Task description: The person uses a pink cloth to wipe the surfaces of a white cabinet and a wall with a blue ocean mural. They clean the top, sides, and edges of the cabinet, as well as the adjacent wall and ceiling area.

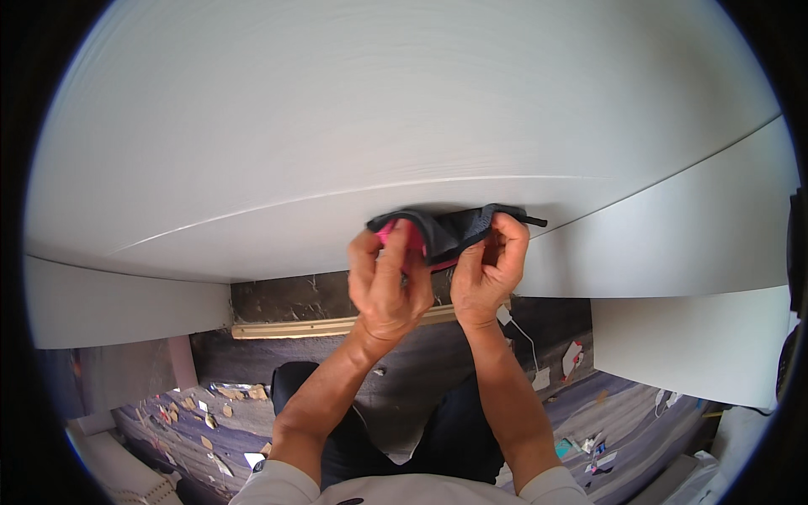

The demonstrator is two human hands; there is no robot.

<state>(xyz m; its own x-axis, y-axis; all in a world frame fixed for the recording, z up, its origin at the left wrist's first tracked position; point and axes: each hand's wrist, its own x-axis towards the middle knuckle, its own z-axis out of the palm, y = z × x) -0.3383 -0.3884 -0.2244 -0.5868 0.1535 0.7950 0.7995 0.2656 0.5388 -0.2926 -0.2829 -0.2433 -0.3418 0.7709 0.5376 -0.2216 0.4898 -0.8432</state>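
Note:
A dark grey fabric piece [451, 230] with black edging and a pink inner side is held up between my two hands, just in front of the white panel surface. My left hand [388, 284] has its fingers at the folded pink side. My right hand [489, 271] pinches the other end between thumb and fingers. A short black tab [535, 221] sticks out beyond the right fingertips. Folds hide part of the pink side, so the exact form of the piece cannot be told.
A broad white panel [353, 120] fills the upper view. Below it runs a wooden strip [297, 329] along a dark marbled band [284, 300]. Scraps [208, 420] litter the patterned floor on both sides. A white cable [527, 338] with a plug lies at right.

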